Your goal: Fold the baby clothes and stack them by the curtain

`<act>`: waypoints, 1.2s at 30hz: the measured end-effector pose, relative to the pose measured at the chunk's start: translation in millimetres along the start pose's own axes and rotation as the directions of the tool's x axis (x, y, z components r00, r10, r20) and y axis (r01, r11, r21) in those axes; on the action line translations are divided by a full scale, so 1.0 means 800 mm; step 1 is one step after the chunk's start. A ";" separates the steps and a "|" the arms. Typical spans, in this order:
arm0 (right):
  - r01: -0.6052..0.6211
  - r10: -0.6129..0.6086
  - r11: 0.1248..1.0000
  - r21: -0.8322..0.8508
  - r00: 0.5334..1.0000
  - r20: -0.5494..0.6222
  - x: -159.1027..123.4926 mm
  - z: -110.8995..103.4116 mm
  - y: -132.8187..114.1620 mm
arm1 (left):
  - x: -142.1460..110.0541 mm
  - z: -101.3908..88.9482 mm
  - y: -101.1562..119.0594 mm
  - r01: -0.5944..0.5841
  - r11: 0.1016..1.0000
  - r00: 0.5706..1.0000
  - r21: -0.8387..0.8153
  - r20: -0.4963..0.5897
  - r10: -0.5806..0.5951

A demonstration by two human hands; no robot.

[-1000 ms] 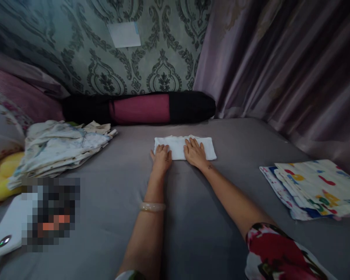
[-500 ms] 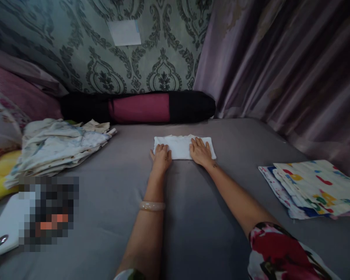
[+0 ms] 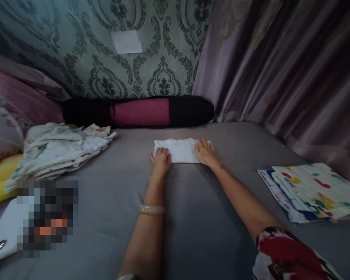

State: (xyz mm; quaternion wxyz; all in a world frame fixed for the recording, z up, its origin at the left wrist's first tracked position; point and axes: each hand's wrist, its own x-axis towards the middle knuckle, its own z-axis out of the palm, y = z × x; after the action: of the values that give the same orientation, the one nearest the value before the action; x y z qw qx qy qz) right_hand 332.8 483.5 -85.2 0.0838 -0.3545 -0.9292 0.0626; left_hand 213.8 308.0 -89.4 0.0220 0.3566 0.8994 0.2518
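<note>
A white cloth (image 3: 179,151), folded into a long strip, lies on the grey bed sheet (image 3: 192,217) ahead of me. My left hand (image 3: 161,160) rests palm down on the strip's left end, fingers loosely curled over it. My right hand (image 3: 205,151) lies flat on the right end with fingers stretched out, covering that end. Both hands press the cloth onto the bed. A pale bangle (image 3: 152,209) sits on my left wrist.
A pile of pale printed cloths (image 3: 58,149) lies at the left. A stack of folded colourful-print cloths (image 3: 312,192) sits at the right. A black and maroon bolster (image 3: 138,112) lies against the patterned wall; a curtain (image 3: 280,70) hangs at the right. A white device (image 3: 2,237) sits at lower left.
My right hand has slid rightward along the white cloth to its right end. My left hand has stayed on the left end.
</note>
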 end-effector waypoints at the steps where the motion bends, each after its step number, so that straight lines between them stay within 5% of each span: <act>1: -0.012 0.012 1.000 -0.010 1.000 -0.023 0.000 0.002 0.004 | 0.000 0.000 0.000 -0.001 1.000 1.000 -0.002 -0.004 0.001; 13: -0.015 0.014 0.999 -0.031 1.000 -0.014 -0.009 0.012 0.014 | 0.003 0.008 0.000 -0.049 0.998 0.999 0.038 -0.005 0.049; 20: 0.035 -0.036 0.998 -0.049 0.999 -0.022 0.007 -0.001 0.029 | 0.016 0.001 0.005 -0.077 0.972 0.996 0.223 -0.023 0.084; 26: 0.029 -0.028 1.000 -0.006 0.992 0.127 0.047 -0.026 0.046 | 0.072 -0.014 0.007 -0.141 0.905 0.989 0.402 0.099 0.110; 32: 0.012 -0.007 1.000 -0.012 0.941 0.338 0.081 -0.042 0.045 | 0.138 -0.021 0.002 -0.107 0.893 0.959 0.437 0.282 -0.023; 36: 0.019 -0.016 1.000 -0.004 0.909 0.417 0.098 -0.049 0.045 | 0.173 -0.019 -0.008 -0.271 0.865 0.927 0.422 0.356 0.117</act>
State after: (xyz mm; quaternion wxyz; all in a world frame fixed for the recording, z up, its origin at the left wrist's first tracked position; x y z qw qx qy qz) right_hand 306.5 564.5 -44.3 -0.1170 -0.3252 -0.9290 0.1324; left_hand 103.8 387.6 -59.8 0.0551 0.4769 0.8767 -0.0304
